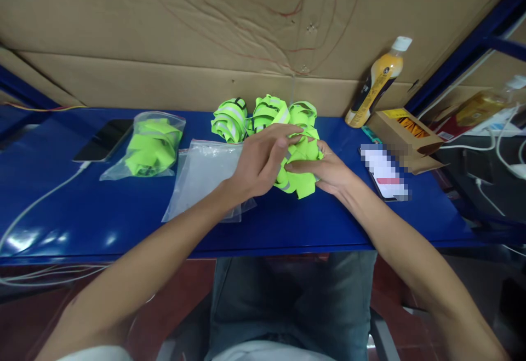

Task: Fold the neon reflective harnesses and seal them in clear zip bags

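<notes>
A neon-yellow reflective strap bundle (302, 172), with grey stripes and loose ends, is between my two hands above the blue table. My right hand (329, 169) grips its right side, the thumb lying across the front. From the left, my left hand (263, 161) holds it with fingers stretched over its top; some fingertips are hidden in the folds. Just behind are more rolled bundles: a left roll (229, 121), a middle roll (269, 112) and a right roll (303, 113). Clear plastic bags (205, 177) lie flat beneath and left of my left forearm.
A bagged neon bundle (152, 144) lies at left, beside a dark phone (104, 139) on a white cable (45, 199). To the right are a lit phone (384, 175), an open cardboard box (411, 136) and a yellow drink bottle (378, 84). Cardboard (164, 27) lines the back.
</notes>
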{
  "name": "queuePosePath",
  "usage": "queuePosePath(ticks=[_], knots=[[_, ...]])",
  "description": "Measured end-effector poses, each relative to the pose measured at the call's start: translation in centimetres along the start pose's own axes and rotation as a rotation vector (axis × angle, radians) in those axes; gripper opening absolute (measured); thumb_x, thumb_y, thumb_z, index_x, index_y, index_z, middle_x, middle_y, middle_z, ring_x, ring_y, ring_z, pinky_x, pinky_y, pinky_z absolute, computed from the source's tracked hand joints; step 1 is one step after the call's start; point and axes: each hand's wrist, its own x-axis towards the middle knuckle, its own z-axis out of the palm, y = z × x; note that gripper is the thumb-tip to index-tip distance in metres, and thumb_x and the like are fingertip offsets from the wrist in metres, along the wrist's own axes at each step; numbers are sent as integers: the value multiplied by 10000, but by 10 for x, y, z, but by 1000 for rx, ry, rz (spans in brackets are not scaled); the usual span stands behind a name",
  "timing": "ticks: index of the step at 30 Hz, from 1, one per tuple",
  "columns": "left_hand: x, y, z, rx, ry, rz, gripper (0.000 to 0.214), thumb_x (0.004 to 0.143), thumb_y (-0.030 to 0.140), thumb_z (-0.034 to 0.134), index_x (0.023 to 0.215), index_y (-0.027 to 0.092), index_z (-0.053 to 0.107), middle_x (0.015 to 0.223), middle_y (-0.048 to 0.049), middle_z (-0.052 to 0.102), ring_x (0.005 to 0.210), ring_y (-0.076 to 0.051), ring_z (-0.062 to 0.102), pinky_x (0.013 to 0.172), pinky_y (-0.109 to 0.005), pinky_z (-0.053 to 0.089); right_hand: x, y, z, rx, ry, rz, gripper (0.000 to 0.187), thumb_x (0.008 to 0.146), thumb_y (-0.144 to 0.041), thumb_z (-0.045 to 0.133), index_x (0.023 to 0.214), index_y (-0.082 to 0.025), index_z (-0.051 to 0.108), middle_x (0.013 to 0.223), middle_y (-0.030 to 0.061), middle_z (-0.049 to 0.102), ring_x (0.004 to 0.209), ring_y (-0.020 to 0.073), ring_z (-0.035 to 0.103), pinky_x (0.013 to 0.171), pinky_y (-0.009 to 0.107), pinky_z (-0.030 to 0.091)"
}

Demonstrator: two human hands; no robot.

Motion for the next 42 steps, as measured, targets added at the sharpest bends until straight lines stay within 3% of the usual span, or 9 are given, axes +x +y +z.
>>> queuePosePath(ticks=[5, 10, 13, 16, 19, 23, 26, 29, 42], knots=[[2, -3, -4, 48, 144, -56, 545, 1178, 641, 418, 1180, 236, 783, 1123, -104, 820, 1027, -263, 792, 946, -447, 641, 0, -3, 2, -30, 95, -63, 364, 674, -251, 997, 987, -248, 812, 952, -22, 772, 820, 170, 729, 826, 339, 637], [3, 2, -10, 300, 211, 164, 664, 1063, 808, 511, 1482, 302, 605, 1471, -158, 681, 1389, -375, 657, 1191, -584, 537, 2, -13, -1, 4, 272, -212, 394, 668, -250, 1002, 992, -255, 778, 1002, -27, 780, 892, 179, 744, 882, 343, 641], [4, -3, -9, 478, 75, 289, 744, 1042, 714, 653, 1629, 291, 479, 1631, -200, 567, 1554, -429, 520, 1315, -644, 399, 5, -12, -4, 26, 317, -273, 416, 656, -255, 1011, 991, -260, 764, 1012, -30, 786, 928, 186, 746, 895, 343, 645], [5, -16, -5, 449, -112, 126, 726, 1151, 657, 456, 1741, 246, 350, 1737, -222, 469, 1641, -414, 434, 1337, -613, 373, 10, -10, -7, 67, 329, -323, 458, 622, -279, 1036, 986, -263, 758, 1005, -32, 790, 928, 193, 752, 878, 344, 653], [6, -26, -4, 393, -42, 18, 883, 1115, 773, 424, 1771, 196, 302, 1787, -242, 404, 1660, -433, 395, 1354, -619, 338, 13, -10, -10, 116, 352, -369, 469, 610, -288, 1053, 982, -264, 769, 998, -32, 792, 926, 192, 758, 874, 339, 662], [10, -21, -7, 203, 141, -244, 852, 993, 813, 675, 1502, 131, 641, 1333, -225, 762, 1228, -402, 731, 1083, -602, 612, 16, -16, -15, 176, 405, -441, 508, 586, -288, 1069, 989, -274, 760, 1040, -26, 809, 1011, 218, 779, 968, 375, 674], [15, -11, -9, -309, -6, -502, 596, 941, 727, 806, 1124, 161, 783, 990, -111, 797, 892, -280, 791, 800, -445, 709, 16, -18, -18, 157, 378, -443, 527, 603, -325, 1071, 1014, -277, 744, 1050, -20, 809, 991, 228, 786, 948, 396, 688], [18, -5, -11, -579, -86, -527, 462, 876, 599, 927, 927, 163, 786, 878, -71, 797, 799, -230, 798, 763, -360, 699, 15, -18, -20, 93, 362, -442, 530, 615, -362, 1076, 1015, -268, 742, 1024, -18, 798, 913, 211, 773, 842, 371, 692], [18, -17, -9, -457, 184, -711, 510, 692, 448, 1033, 812, 203, 601, 600, 20, 675, 444, -178, 663, 374, -258, 546, 10, -21, -28, 47, 223, -378, 525, 618, -341, 1074, 1008, -276, 728, 982, -34, 748, 896, 199, 762, 858, 384, 698]])
